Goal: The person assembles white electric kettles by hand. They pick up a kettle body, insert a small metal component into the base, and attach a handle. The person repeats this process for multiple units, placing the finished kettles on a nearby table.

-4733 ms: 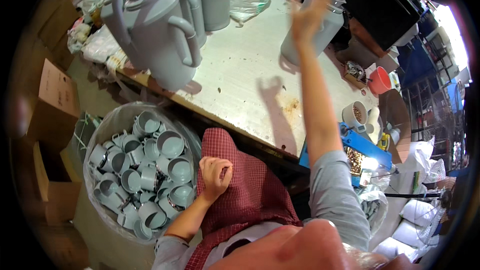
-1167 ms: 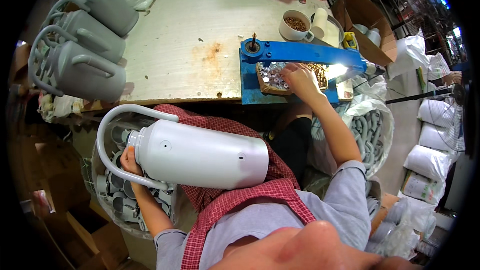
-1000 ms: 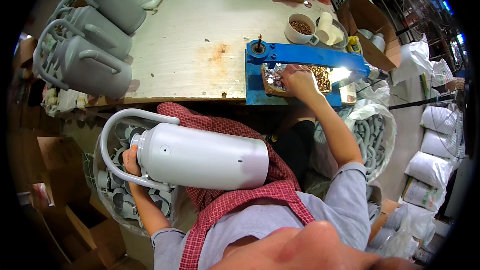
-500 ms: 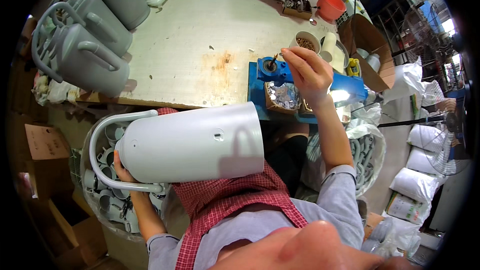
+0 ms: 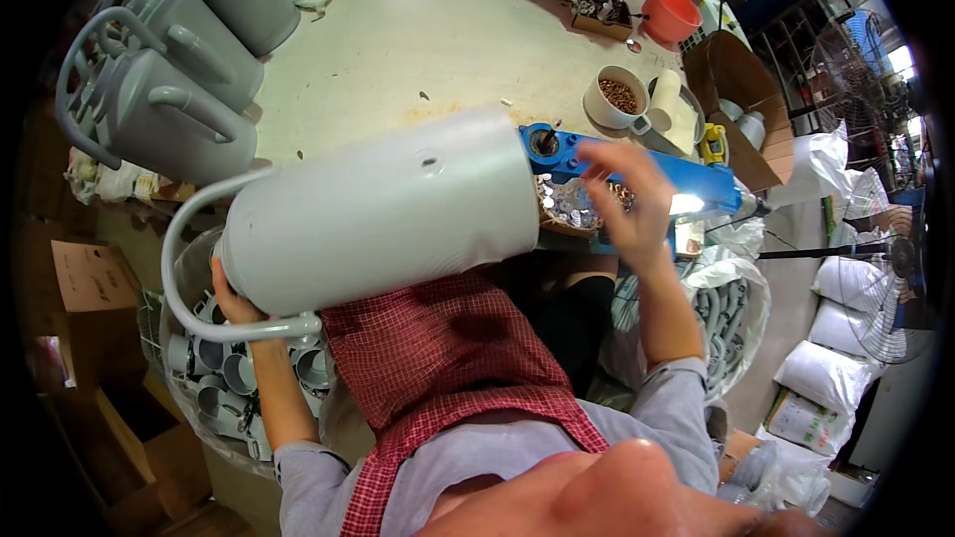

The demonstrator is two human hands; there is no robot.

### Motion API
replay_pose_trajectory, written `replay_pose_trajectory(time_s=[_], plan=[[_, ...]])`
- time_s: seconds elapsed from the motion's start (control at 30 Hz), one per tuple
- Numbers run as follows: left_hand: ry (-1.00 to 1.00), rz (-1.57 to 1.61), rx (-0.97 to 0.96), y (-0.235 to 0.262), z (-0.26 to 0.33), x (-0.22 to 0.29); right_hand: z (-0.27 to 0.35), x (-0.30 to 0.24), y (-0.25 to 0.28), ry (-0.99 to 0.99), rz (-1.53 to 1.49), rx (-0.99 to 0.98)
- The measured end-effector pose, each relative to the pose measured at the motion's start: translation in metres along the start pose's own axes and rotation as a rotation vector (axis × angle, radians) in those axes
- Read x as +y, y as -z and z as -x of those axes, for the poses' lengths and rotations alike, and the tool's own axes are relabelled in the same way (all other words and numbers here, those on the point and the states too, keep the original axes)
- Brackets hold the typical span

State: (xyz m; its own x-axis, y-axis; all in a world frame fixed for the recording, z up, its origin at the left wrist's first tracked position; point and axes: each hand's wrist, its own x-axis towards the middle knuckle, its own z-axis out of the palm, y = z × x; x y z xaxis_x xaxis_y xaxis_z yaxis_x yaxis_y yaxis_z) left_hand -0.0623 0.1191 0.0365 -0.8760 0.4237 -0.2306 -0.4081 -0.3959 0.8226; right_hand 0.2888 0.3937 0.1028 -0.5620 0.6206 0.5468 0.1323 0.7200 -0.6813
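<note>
Gripping the closed end of a big pale-grey watering can body (image 5: 383, 209), the left hand (image 5: 231, 290) wraps up from below, just beside where the looped handle (image 5: 194, 298) joins; fingers are mostly hidden behind the shell, so how tightly they close is hard to tell, but the can clearly rests in that hand, lying across the lap with its open mouth toward the blue press tool (image 5: 637, 171) at the table edge; right hand (image 5: 627, 201) hovers over the tray of small silvery parts (image 5: 577, 207), fingers loosely curled and pinched together, and whether a piece sits between them I cannot tell; judging by the thin moulded look, this can handles light for its bulk, stiff enough to keep its shape yet likely to flex if squeezed mid-wall, smooth and a bit slippery, so the handle loop or the rim at either end looks the safer hold; counting now: one can in hand, three finished grey cans (image 5: 169, 109) stacked on the table's far left, one basket (image 5: 214, 378) of many small grey caps by the left knee, too many to count, one cup of brown bits (image 5: 619, 97), one orange bowl (image 5: 668, 12)
</note>
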Motion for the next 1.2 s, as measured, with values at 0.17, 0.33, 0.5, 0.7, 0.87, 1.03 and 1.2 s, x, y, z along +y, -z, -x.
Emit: replay_pose_trajectory(time_s=[0.17, 0.33, 0.5, 0.7, 0.87, 1.03, 1.2], plan=[[-0.162, -0.147, -0.206, -0.059, -0.033, -0.048, 0.059, 0.009, -0.005, -0.244, -0.058, 0.147], [-0.228, -0.233, -0.499, -0.128, -0.008, -0.122, 0.115, 0.049, 0.036, -0.558, -0.191, 0.538], [-0.225, -0.236, -0.769, -0.169, 0.005, -0.161, 0.146, 0.077, 0.066, -0.564, -0.145, 0.678], [-0.14, -0.268, -0.713, -0.184, 0.013, -0.17, 0.136, 0.08, 0.079, -0.563, -0.125, 0.677], [-0.15, -0.255, -0.699, -0.184, 0.014, -0.174, 0.132, 0.08, 0.083, -0.535, -0.115, 0.657], [-0.116, -0.282, -0.679, -0.183, 0.014, -0.173, 0.132, 0.083, 0.084, -0.539, -0.136, 0.663], [-0.054, -0.413, -0.618, -0.185, 0.027, -0.174, 0.135, 0.079, 0.089, -0.583, -0.078, 0.672]])
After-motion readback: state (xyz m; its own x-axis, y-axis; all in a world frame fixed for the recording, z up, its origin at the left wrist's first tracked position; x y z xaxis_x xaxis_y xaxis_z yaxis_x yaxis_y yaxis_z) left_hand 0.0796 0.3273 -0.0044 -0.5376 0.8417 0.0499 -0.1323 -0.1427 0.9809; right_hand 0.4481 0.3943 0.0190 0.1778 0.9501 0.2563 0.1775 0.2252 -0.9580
